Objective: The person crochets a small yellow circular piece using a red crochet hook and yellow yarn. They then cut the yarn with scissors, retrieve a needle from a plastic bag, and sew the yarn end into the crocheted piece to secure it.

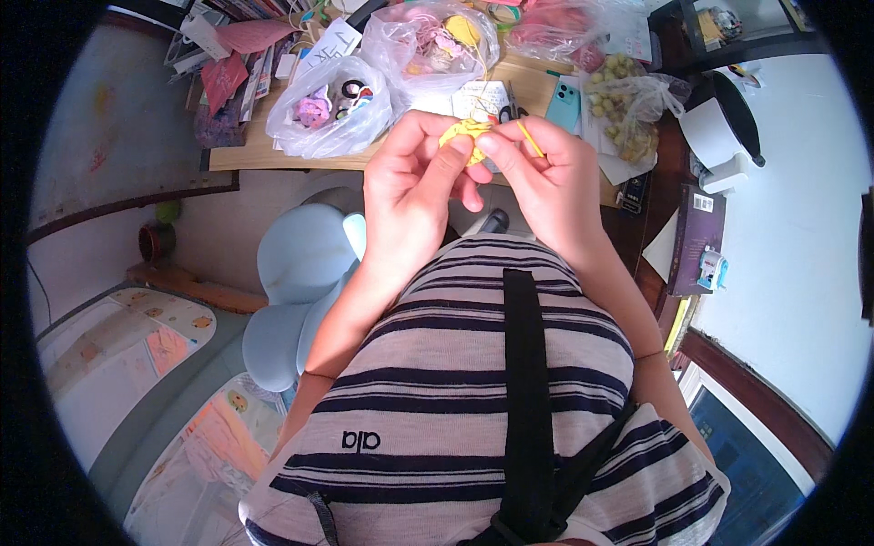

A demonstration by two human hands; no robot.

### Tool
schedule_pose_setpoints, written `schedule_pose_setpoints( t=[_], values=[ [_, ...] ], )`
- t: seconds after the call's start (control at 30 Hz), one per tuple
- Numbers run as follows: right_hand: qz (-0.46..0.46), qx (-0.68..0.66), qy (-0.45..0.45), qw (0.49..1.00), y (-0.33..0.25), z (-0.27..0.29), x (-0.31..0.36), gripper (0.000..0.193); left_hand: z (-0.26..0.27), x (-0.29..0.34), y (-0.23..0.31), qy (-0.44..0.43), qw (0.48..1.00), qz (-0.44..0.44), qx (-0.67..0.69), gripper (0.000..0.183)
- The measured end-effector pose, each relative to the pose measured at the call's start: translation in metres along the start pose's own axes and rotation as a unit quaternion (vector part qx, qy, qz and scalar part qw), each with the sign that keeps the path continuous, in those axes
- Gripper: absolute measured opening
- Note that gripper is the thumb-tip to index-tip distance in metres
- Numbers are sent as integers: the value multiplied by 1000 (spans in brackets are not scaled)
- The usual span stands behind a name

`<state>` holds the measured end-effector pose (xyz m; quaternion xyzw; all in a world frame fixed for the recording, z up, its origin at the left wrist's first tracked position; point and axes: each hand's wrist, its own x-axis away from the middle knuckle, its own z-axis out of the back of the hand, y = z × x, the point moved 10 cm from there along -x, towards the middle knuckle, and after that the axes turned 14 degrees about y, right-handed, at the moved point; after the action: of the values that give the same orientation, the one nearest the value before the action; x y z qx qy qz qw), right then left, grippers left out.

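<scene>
Both my hands meet over the near edge of the desk. My left hand (411,168) pinches a small yellow crochet piece (469,132) between thumb and fingers. Close against its right side is my right hand (546,168), its fingers closed around a thin yellow crochet hook (529,138) whose end sticks up past the knuckles. The hook's tip is hidden by the fingers and the yellow piece. Beyond, a clear plastic bag (382,45) holds pink yarn and a yellow ball of yarn (462,30).
Another plastic bag (282,127) with small coloured items sits on the wooden desk (246,159). Scissors (512,111), a teal phone (564,105) and a bag of green grapes (622,96) lie to the right. A light blue chair (300,255) stands below left.
</scene>
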<state>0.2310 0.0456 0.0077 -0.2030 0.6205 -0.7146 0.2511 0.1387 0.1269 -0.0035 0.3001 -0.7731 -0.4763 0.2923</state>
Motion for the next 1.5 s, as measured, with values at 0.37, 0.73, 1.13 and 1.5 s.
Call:
schedule_pose_setpoints(
  t=[0.37,0.73,1.13,1.5],
  values=[
    [-33,-35,76,996,-7,8,-5,17,5,-7,-7,-4,994,94,46,26],
    [14,-70,129,989,-4,9,-1,12,16,-8,10,18,999,-4,47,15],
    [-49,-126,67,989,-3,-18,-6,23,29,-12,21,19,996,-74,-37,24],
    [220,41,-24,974,-55,-61,6,7,57,-27,40,8,986,-147,-80,27]
  ],
)
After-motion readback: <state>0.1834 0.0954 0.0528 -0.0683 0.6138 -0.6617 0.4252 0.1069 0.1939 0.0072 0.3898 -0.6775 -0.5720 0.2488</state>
